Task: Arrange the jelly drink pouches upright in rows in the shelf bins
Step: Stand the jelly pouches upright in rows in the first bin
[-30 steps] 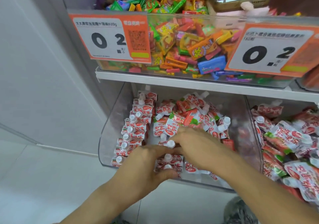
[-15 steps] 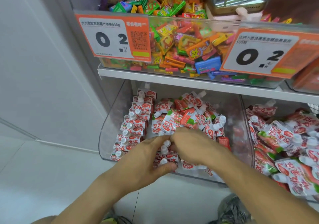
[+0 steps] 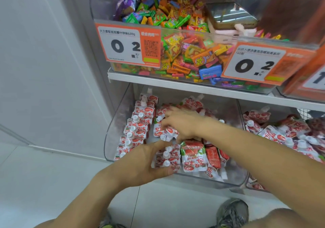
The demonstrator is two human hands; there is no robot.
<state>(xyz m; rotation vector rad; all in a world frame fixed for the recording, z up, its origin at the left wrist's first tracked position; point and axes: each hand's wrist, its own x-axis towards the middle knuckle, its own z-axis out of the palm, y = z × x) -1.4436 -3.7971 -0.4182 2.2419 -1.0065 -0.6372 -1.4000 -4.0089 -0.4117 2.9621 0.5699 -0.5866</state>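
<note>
Now, I see finished row of pouches (image 3: 135, 131) upright along left wall of bin (image 3: 112, 131). Left hand (image 3: 146, 162) cups short second row (image 3: 167, 157), thumb and fingers curled round it. Right hand (image 3: 181, 124) pinches loose pouch (image 3: 165, 131) above. I judge risk: letting go of second row topples it; loose heap (image 3: 198, 155) beside slides in.

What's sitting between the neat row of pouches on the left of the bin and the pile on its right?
In the head view, a short second row of upright pouches stands between the finished left row and the loose pile, steadied by the left hand.
</note>
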